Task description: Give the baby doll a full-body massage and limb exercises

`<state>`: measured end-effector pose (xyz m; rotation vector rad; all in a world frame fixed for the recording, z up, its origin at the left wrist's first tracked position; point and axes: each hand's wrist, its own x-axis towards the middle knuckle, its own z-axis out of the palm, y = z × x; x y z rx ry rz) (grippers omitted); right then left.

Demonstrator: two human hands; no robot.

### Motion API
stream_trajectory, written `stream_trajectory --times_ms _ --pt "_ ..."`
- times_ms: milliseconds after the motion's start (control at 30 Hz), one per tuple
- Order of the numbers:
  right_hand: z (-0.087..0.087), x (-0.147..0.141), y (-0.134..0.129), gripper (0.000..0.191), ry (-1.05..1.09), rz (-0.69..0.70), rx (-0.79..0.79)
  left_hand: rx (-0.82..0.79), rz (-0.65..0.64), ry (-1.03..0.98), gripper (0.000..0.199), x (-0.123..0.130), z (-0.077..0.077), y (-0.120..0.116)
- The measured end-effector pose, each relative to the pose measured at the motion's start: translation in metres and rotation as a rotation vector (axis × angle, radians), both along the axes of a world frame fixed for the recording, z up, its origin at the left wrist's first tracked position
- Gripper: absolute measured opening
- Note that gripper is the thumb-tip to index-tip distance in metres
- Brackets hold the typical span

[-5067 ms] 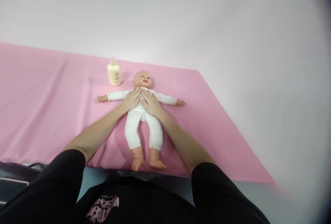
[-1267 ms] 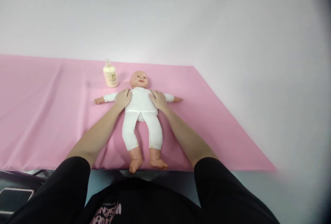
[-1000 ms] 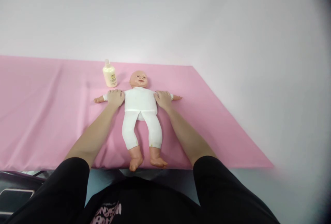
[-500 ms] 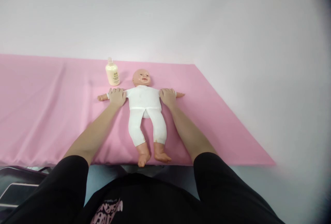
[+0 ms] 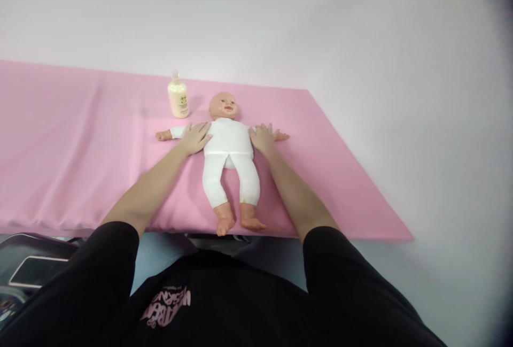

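Observation:
A baby doll point(image 5: 228, 138) in white clothes lies on its back on a pink-covered table, arms stretched out sideways, its bare feet near the front edge. My left hand point(image 5: 196, 137) rests flat, fingers apart, over the doll's upper arm and shoulder on the left; the doll's hand shows beyond it. On the other side, my right hand point(image 5: 263, 138) lies with spread fingers across the doll's other arm, hiding most of that sleeve. Neither hand is closed round anything. A pump bottle point(image 5: 178, 102) of pale yellow liquid stands upright beyond my left hand.
The pink table cover point(image 5: 100, 149) runs out of view on the left and ends at an edge on the right. White wall surrounds it behind. Below the front edge at left, a phone-like dark device point(image 5: 40, 271) lies on a dark surface.
My left hand has moved inward along the doll's arm to the shoulder, and its fingers have spread. My right hand's fingers have spread too. The whole view has shifted slightly.

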<state>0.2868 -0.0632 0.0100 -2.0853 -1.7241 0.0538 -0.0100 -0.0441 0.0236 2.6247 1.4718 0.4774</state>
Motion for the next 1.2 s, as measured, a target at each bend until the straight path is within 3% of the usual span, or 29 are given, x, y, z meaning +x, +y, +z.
stream_trajectory --times_ms 67,167,267,467,600,667,767,967,1200 --pt "0.008 -0.015 -0.002 0.053 0.065 0.114 -0.074 -0.024 -0.071 0.024 0.065 0.002 -0.002 0.001" --pt "0.020 -0.046 -0.016 0.065 0.138 0.293 -0.156 -0.022 -0.068 0.040 0.067 0.004 -0.005 0.004" --pt "0.029 -0.078 -0.044 0.073 0.062 0.355 -0.166 -0.014 -0.072 0.041 0.066 0.003 -0.007 0.005" --pt "0.041 -0.126 -0.119 0.048 -0.004 0.802 -0.079 -0.032 -0.059 0.022 0.063 0.002 -0.007 0.005" --pt "0.050 -0.149 -0.156 0.037 -0.011 1.183 -0.193 -0.030 -0.072 0.025 0.063 0.002 -0.006 0.005" --pt "0.054 -0.153 -0.160 0.034 0.003 1.260 -0.254 -0.028 -0.080 0.027 0.064 0.002 -0.005 0.004" --pt "0.056 -0.146 -0.144 0.032 0.053 1.147 -0.267 -0.035 -0.082 0.028 0.064 0.002 -0.004 0.005" --pt "0.054 -0.095 -0.069 0.042 0.038 0.810 -0.147 -0.048 -0.098 0.030 0.066 0.003 -0.002 0.004" --pt "0.026 -0.049 -0.024 0.055 0.144 0.459 -0.078 -0.116 -0.058 -0.034 0.066 0.012 0.001 0.001"
